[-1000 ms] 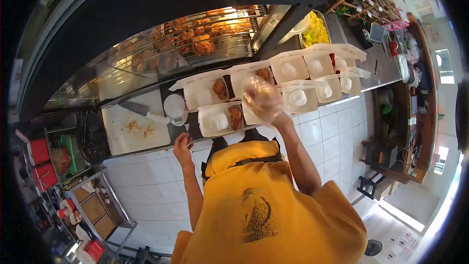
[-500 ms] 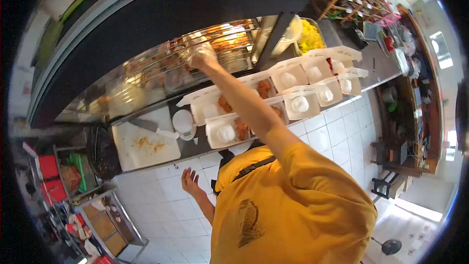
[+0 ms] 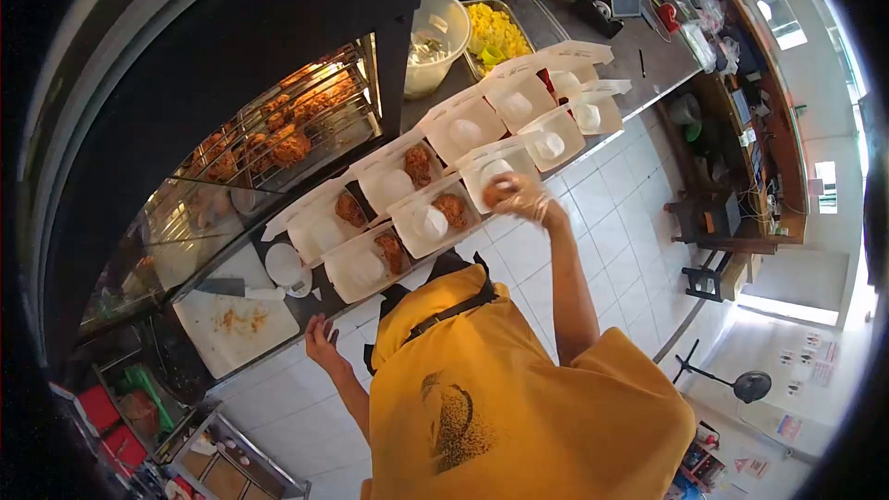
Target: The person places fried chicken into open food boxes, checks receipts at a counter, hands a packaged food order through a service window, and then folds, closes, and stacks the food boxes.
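Note:
My right hand (image 3: 524, 200), in a clear plastic glove, grips a piece of fried chicken (image 3: 498, 191). It is over a white takeaway box (image 3: 477, 183) in the near row, where a round white mound (image 3: 496, 168), probably rice, sits. To the left, another near-row box has a fried chicken piece (image 3: 451, 210) beside its white mound (image 3: 430, 222). The leftmost near-row box (image 3: 344, 291) is filled likewise. Chicken (image 3: 418, 168) also lies in two far-row boxes; the boxes further right show white mounds. Near the counter edge, my left hand (image 3: 322, 341) hangs with fingers apart, holding nothing.
A warming cabinet with fried chicken on a wire rack (image 3: 296, 120) is at the upper left. A cutting board (image 3: 222, 324) with a knife (image 3: 264, 293) lies at the counter's left. Beyond the boxes are a plastic tub (image 3: 435, 42) and a tray of yellow-green food (image 3: 498, 37).
My right hand has left the warming cabinet and moved right to the near-row box, with a chicken piece now visible in it. The view has shifted; my left hand stays low and open.

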The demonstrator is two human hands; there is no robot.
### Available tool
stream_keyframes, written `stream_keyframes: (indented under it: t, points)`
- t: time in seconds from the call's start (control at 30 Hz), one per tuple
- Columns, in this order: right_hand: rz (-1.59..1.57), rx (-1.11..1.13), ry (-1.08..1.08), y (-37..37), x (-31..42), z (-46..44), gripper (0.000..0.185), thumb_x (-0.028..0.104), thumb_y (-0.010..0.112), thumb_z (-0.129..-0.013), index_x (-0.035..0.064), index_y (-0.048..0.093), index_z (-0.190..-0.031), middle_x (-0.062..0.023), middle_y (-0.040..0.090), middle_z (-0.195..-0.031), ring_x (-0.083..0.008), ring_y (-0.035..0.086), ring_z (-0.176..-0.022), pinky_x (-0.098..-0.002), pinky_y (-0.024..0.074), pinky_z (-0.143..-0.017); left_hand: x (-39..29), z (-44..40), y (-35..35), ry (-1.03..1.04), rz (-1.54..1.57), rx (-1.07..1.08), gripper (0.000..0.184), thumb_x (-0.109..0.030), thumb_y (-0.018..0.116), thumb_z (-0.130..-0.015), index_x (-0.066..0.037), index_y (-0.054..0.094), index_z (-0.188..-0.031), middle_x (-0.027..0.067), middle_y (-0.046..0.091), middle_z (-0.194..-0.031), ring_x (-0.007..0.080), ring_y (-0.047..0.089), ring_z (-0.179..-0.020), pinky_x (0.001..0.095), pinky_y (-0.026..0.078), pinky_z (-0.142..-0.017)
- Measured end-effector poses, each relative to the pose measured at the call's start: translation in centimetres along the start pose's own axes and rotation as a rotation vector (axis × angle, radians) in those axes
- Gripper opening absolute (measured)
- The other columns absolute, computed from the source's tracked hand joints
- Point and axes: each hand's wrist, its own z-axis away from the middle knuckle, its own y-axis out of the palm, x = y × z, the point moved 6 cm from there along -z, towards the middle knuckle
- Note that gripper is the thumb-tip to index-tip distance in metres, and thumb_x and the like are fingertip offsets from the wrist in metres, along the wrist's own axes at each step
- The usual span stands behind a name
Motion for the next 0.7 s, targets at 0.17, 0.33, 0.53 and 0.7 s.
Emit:
stream_keyframes:
  t: [0.17, 0.33, 0.53, 0.7]
  points:
    - [0.342, -0.545, -0.116, -4.2, -14.9, -7.3, 0.043, 0.024, 0.076, -0.076, 0.0072, 0.066, -0.115, -0.0154, 0.07, -0.11, -0.0306, 0.068, -0.098, -0.0369, 0.0548, -0.087, -1.9, -1.1, 3.5, 0.006, -0.094, 0.098, 0.028, -0.019, 0.062, -0.098, -0.005, 0.062, -0.122, 0.0077, 0.071, -0.116, 0.0183, 0.068, -0.099, 0.0335, 0.053, -0.083]
    - [0.824, -0.599, 0.061, -1.5, -10.2, -6.3, 0.041, 0.028, 0.071, -0.082, 0.0044, 0.065, -0.114, -0.0239, 0.068, -0.114, -0.0408, 0.066, -0.102, -0.0435, 0.0538, -0.09, -2.2, -0.2, 3.7, 0.01, -0.068, 0.103, 0.025, -0.017, 0.063, -0.097, -0.006, 0.065, -0.119, 0.0063, 0.071, -0.116, 0.0172, 0.069, -0.097, 0.0303, 0.053, -0.078]
    - [0.42, -0.201, -0.32, 5.9, 15.7, -1.2, 0.046, 0.026, 0.06, -0.094, 0.0072, 0.055, -0.137, -0.0168, 0.06, -0.132, -0.0343, 0.059, -0.119, -0.042, 0.0476, -0.101, 1.0, 1.8, 0.0, -0.014, 0.028, -0.049, 0.025, -0.016, 0.06, -0.098, -0.005, 0.064, -0.12, 0.0073, 0.071, -0.115, 0.0183, 0.069, -0.096, 0.0305, 0.054, -0.078]
    - [1.029, -0.499, -0.848, 15.6, 29.6, -5.9, 0.051, 0.024, 0.052, -0.098, -0.0015, 0.046, -0.142, -0.0201, 0.049, -0.145, -0.0317, 0.051, -0.131, -0.0426, 0.0398, -0.113, 2.8, 3.4, -1.2, 0.014, 0.119, -0.082, 0.026, -0.017, 0.057, -0.1, -0.004, 0.064, -0.122, 0.0081, 0.071, -0.115, 0.0193, 0.068, -0.095, 0.0305, 0.054, -0.078]
